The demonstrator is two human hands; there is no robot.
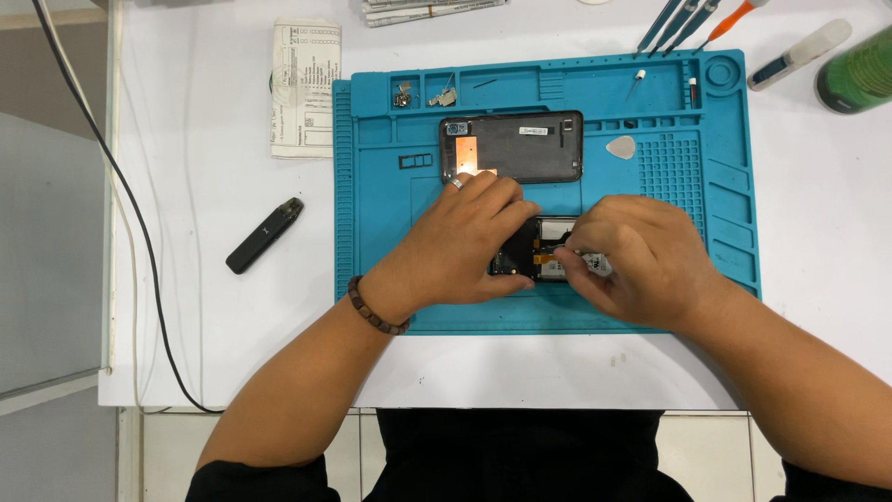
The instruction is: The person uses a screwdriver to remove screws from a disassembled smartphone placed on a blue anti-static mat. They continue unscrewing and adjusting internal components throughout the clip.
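Note:
An opened phone body (550, 254) with a white battery and an orange flex strip lies on the blue work mat (390, 223). My left hand (460, 246), with a ring and a bead bracelet, presses on the phone's left end. My right hand (636, 260) rests over its right end, fingertips pinched at the orange strip; whether they hold a tool is hidden. Just beyond the hands lies a separate black back cover (520, 146), inner side up, with a copper patch.
A grey pick (621, 146) and small parts (444, 96) lie on the mat. Tweezers and an orange-handled tool (692, 20), a white tube (799, 54) and a green bottle (859, 72) lie at the back right. A paper slip (305, 88), black stick device (265, 234) and cable (121, 195) lie left.

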